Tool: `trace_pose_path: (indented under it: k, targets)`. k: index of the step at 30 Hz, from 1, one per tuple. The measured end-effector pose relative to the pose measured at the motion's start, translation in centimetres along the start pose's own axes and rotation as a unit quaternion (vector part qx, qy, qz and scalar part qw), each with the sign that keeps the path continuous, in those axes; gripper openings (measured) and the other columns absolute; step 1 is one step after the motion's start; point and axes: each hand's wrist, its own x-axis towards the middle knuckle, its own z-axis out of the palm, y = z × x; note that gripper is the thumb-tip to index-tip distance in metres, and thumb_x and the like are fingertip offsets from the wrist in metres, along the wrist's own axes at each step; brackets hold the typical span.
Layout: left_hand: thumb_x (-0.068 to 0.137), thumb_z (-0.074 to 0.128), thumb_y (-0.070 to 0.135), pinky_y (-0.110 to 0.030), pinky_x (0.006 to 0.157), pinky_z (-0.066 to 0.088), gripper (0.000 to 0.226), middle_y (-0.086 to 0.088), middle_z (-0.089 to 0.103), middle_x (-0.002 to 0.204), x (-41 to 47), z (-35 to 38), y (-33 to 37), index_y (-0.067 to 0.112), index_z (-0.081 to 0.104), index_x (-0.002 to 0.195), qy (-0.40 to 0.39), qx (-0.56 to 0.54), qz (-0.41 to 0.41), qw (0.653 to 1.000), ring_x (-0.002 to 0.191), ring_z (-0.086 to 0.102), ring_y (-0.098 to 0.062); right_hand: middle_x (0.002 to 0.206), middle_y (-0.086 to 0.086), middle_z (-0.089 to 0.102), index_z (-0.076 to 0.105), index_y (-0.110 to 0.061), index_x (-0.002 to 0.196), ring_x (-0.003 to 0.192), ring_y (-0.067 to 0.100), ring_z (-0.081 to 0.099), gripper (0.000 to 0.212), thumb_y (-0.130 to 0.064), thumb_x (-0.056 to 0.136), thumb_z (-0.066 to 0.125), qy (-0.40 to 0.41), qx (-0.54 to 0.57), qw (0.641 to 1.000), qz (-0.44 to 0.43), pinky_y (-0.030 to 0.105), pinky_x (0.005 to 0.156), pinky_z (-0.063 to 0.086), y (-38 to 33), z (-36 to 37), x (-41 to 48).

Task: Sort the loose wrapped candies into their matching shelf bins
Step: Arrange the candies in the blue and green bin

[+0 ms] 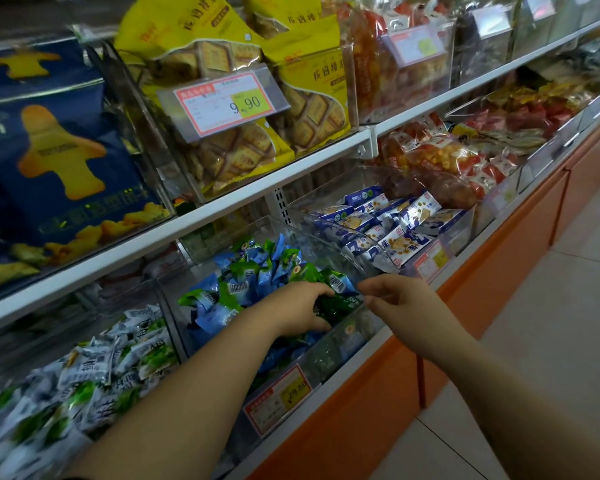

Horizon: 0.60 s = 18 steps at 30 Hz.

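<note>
Far left on the upper shelf, I see navy bags (49, 150) printed with a yellow figure. Below them, on the lower shelf, a clear bin holds white-and-green candies (84, 372) heaped loosely.

Next to it stands the middle bin (174, 306), clear-walled and piled with blue and green wrapped candies (257, 268). My left hand (298, 308) reaches into this bin from the front, the forearm crossing its front wall. The fingers are curled down over a dark green candy (338, 306) near the bin's front right corner and are clamped on it. A red-bordered price tag (279, 398) sits on the front of the bin; I read 29.80 on its yellow patch, though it is blurred.

Above, on the upper shelf, yellow biscuit bags (222, 60) fill another clear bin, with a tag (226, 105) showing 9.90.

My right hand (400, 301) hovers just beside the middle bin's front right corner, palm turned left, fingers loosely bent and apart. Its fingertips come very near the dark green candy; I cannot tell whether they touch it.

Right of that, 1 more bin carries blue-and-white packets (392, 230), and beyond it red and orange packets (447, 157) run along the shelf. An orange cabinet front (361, 414) runs under the bins, with pale floor tiles (541, 306) at far right.
</note>
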Motion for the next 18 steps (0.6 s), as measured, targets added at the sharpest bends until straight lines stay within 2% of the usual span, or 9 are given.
trace_pose_path:
  k: [4,8,11,15,16,18]
  targets:
    - [0.086,0.067,0.018,-0.035,0.088,0.048,0.062,-0.005,0.052,0.13,0.4,0.5,-0.2,0.03,0.039,0.14,0.015,0.015,0.011,1.0,0.111,0.054,-0.022,0.11,-0.011,0.061,0.062,-0.025,0.114,0.097,0.005,0.058,0.022,-0.018,0.095,0.054,-0.005,-0.001,1.0,0.001,0.009,0.069,0.04,0.0,-0.2,-0.1]
    - [0.087,0.065,0.017,-0.038,0.088,0.05,0.05,-0.005,0.055,0.125,0.4,0.4,-0.8,0.03,0.049,0.133,0.041,0.012,0.031,0.999,0.105,0.056,-0.021,0.114,-0.008,0.061,0.063,-0.026,0.113,0.101,0.006,0.058,0.021,-0.018,0.095,0.054,-0.006,-0.008,1.0,0.006,0.014,0.072,0.04,0.1,-0.2,0.0]
    - [0.089,0.064,0.021,-0.034,0.087,0.049,0.042,-0.003,0.056,0.124,-0.1,0.1,-1.3,0.03,0.054,0.129,0.058,-0.017,0.029,0.998,0.104,0.056,-0.017,0.115,-0.008,0.061,0.063,-0.026,0.115,0.098,0.005,0.058,0.023,-0.019,0.096,0.053,0.002,-0.014,1.0,0.002,0.008,0.067,0.039,0.0,-0.2,0.1]
    - [0.088,0.065,0.023,-0.024,0.086,0.042,0.039,0.001,0.057,0.124,-2.0,-1.6,-2.2,0.032,0.057,0.125,0.102,-0.072,0.023,0.992,0.105,0.053,-0.01,0.104,-0.007,0.063,0.063,-0.025,0.113,0.083,-0.001,0.057,0.021,-0.017,0.096,0.052,0.026,0.001,1.0,-0.012,0.005,0.056,0.042,-0.4,-0.4,0.1]
    - [0.088,0.066,0.023,-0.023,0.087,0.042,0.038,0.002,0.057,0.125,-2.6,-2.1,-2.4,0.032,0.058,0.124,0.121,-0.088,0.02,0.989,0.104,0.053,-0.008,0.102,-0.007,0.063,0.063,-0.025,0.112,0.085,-0.001,0.058,0.021,-0.018,0.096,0.052,0.032,0.012,0.999,-0.017,0.006,0.058,0.043,-0.6,-0.4,0.0]
    - [0.087,0.067,0.024,-0.026,0.09,0.044,0.036,0.005,0.058,0.126,-3.7,-3.2,-2.4,0.034,0.059,0.122,0.169,-0.117,0.025,0.978,0.105,0.054,-0.009,0.105,-0.005,0.063,0.061,-0.026,0.114,0.093,0.006,0.06,0.021,-0.021,0.096,0.052,0.039,0.057,0.997,-0.023,0.014,0.074,0.049,-1.0,-0.4,-0.1]
